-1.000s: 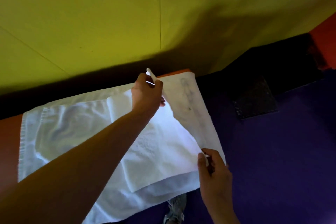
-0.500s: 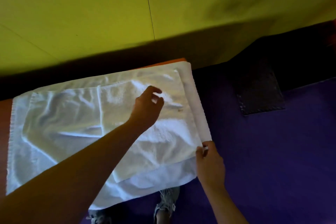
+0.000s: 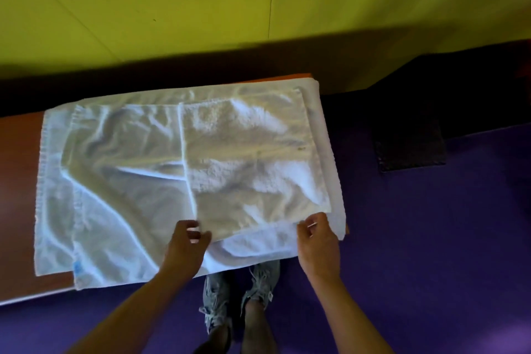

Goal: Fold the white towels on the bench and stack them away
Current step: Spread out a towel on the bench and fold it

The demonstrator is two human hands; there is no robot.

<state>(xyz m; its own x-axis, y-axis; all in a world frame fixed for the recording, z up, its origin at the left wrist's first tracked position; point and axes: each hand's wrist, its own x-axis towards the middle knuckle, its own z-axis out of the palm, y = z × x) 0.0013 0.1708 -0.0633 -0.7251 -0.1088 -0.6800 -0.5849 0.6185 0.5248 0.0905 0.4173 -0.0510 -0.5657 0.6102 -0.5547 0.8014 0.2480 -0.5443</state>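
1. We are looking down at white towels lying spread on the orange-brown desk (image 3: 20,158), which is standing against a yellow-green wall (image 3: 172,3).
2. A folded towel (image 3: 253,158) is lying on top at the right end of the desk, over a wider towel (image 3: 120,181) that is reaching towards the desk's left end.
3. A third white layer (image 3: 48,210) is showing beyond the wider towel's left edge; we cannot tell whether it is a separate towel or part of the same one.
4. The left hand (image 3: 186,247) is pinching the folded towel's near left corner, thumb and fingers curling over the edge.
5. The right hand (image 3: 316,241) is pinching the folded towel's near right corner; its fingertips are lying partly under the cloth, so how deep the grip goes is hard to make out.
6. The towels are hanging over the desk's near edge and hiding it there.
7. The desk's left end is being cut off by the picture's border.
8. Below the folded towel, on the purple floor (image 3: 431,238), two grey shoes (image 3: 238,293) are standing, partly hidden under the overhanging cloth.
9. Right of the desk a dark mat (image 3: 408,146) is lying in shadow, its surface too dim to read.
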